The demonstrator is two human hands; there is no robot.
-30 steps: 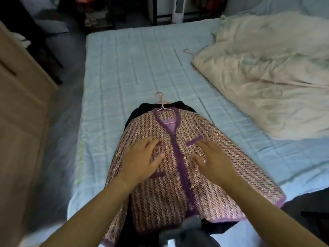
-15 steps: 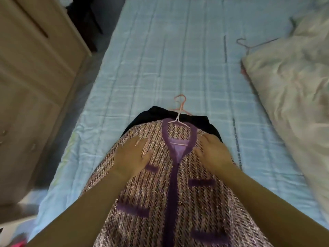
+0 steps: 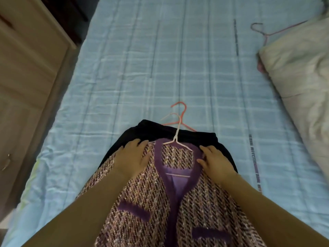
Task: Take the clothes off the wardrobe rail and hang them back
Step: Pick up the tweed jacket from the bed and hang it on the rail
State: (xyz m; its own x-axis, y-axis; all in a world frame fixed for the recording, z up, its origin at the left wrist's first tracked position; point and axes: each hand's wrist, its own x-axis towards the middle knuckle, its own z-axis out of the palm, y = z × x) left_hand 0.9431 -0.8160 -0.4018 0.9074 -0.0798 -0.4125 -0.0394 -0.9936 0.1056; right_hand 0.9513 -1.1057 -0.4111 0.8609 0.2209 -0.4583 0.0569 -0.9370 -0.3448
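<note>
Here a pink-and-purple tweed jacket with purple trim (image 3: 178, 202) lies face-up on the pale blue checked quilted bed (image 3: 160, 68), stacked over a black garment (image 3: 151, 130) whose far edge shows beyond the collar. A white wire hanger (image 3: 176, 138) sits inside the jacket, its hook pointing to the far side; a second, coral-pink wire hanger (image 3: 181, 111) lies just beneath it and presumably carries the black garment. Laid flat this way, the clothes appear staged off the rail, hooks free for lifting back.

The left hand (image 3: 132, 157) rests palm-down on the left shoulder of the jacket, fingers spread, tips reaching onto the black cloth. The right hand (image 3: 215, 162) mirrors it on the right shoulder, flat and loosely spread, thumb beside the purple neckline. Neither grip pinches anything; both press the tweed, probably to seat the shoulders over the hanger arms. Both forearms extend straight from the near edge, roughly symmetric.

To the far right a cream crumpled duvet (image 3: 299, 77) covers another pink wire hanger (image 3: 263, 31). A light wooden wardrobe (image 3: 26, 77) stands at left
</note>
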